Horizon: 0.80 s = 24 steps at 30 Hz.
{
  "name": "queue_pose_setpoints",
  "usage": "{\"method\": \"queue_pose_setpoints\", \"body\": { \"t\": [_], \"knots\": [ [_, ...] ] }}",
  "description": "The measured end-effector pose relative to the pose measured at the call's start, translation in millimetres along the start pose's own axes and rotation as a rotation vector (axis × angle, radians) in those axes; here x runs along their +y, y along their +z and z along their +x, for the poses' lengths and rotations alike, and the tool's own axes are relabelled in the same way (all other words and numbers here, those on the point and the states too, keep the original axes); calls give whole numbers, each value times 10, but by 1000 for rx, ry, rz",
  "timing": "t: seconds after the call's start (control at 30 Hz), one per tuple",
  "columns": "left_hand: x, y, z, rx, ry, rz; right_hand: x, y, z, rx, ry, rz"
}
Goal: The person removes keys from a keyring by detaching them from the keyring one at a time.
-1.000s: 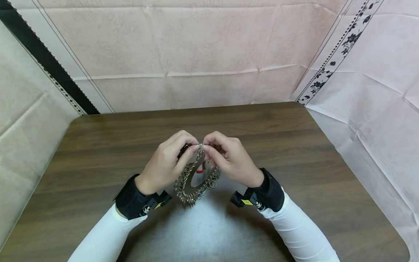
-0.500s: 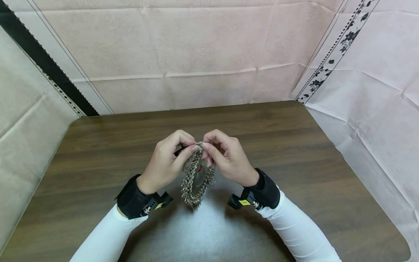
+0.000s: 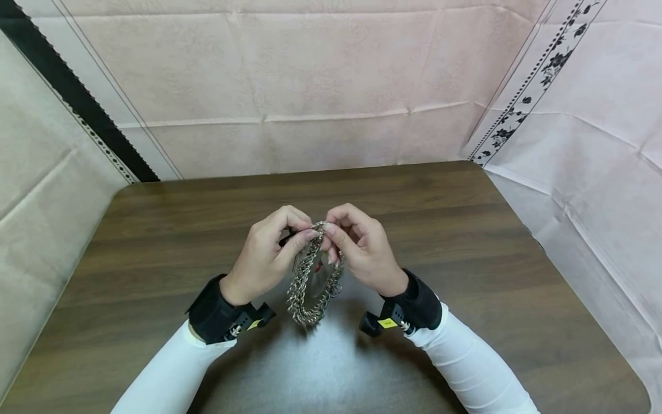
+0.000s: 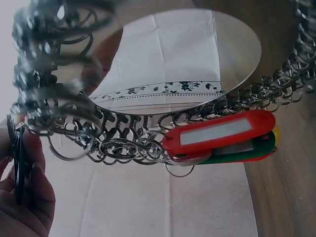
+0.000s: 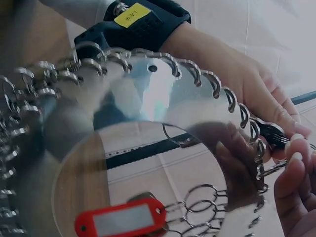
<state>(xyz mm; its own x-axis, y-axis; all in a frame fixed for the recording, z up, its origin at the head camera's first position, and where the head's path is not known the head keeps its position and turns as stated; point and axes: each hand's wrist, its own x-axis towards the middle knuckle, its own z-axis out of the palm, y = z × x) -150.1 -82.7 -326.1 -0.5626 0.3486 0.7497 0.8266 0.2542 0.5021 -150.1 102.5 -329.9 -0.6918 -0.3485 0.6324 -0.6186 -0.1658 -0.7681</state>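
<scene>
Hoop [image 3: 305,313] looks narrower than a second ago; left fingers [image 3: 299,240] pinch black piece [image 5: 273,132], right fingers [image 3: 338,237] a loop [image 3: 319,224].

High downward head view, 2 close wrist views, hoop [image 5: 148,96] in all

A red tag [image 4: 217,133] overlaps a green tag [image 4: 264,144] near a metal plate [image 4: 276,49] edged with rings [image 4: 133,148]

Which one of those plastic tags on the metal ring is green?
The green tag, in the left wrist view, sits partly behind the front red tag, peeking out at its lower right. It alone there shows a green border.
</scene>
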Motion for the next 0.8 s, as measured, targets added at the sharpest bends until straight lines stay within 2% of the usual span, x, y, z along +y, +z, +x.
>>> {"method": "queue_pose_setpoints", "body": {
  "t": [0.23, 0.47, 0.67, 0.8],
  "knots": [
    [-10, -18, 4, -26, 12, -9, -43, -51, 31, 95, -12, 71],
    [-47, -85, 17, 5, -1, 34, -70, -103, 43, 75, -38, 21],
    [-195, -171, 21, -1, -30, 77, -75, -129, 43, 63, -23, 6],
    [-347, -215, 8, -17, -87, 113, -76, -131, 33, 51, -12, 9]
  ]
}}
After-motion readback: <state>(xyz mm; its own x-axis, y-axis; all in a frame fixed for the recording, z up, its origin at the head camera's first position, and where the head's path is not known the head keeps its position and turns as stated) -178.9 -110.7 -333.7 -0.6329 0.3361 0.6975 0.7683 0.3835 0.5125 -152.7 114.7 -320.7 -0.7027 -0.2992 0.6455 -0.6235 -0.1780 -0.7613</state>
